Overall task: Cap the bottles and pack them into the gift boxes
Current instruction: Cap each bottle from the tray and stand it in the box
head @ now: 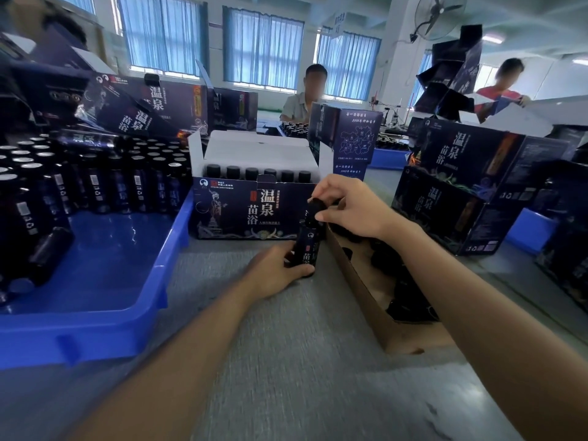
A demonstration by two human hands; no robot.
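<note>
A dark bottle (308, 246) stands upright on the grey table in front of an open navy gift box (241, 211). My left hand (273, 272) grips the bottle's lower body. My right hand (346, 205) pinches the black cap (315, 207) on the bottle's neck. Inside the gift box a row of capped bottles (257, 173) stands along the back. A brown cardboard carton (359, 281) to the right holds loose black caps (410, 300).
A blue plastic tray (105, 313) at the left carries many uncapped bottles (95, 173). Stacked gift boxes (471, 186) fill the right side and the back left. Two people sit at the far side of the table.
</note>
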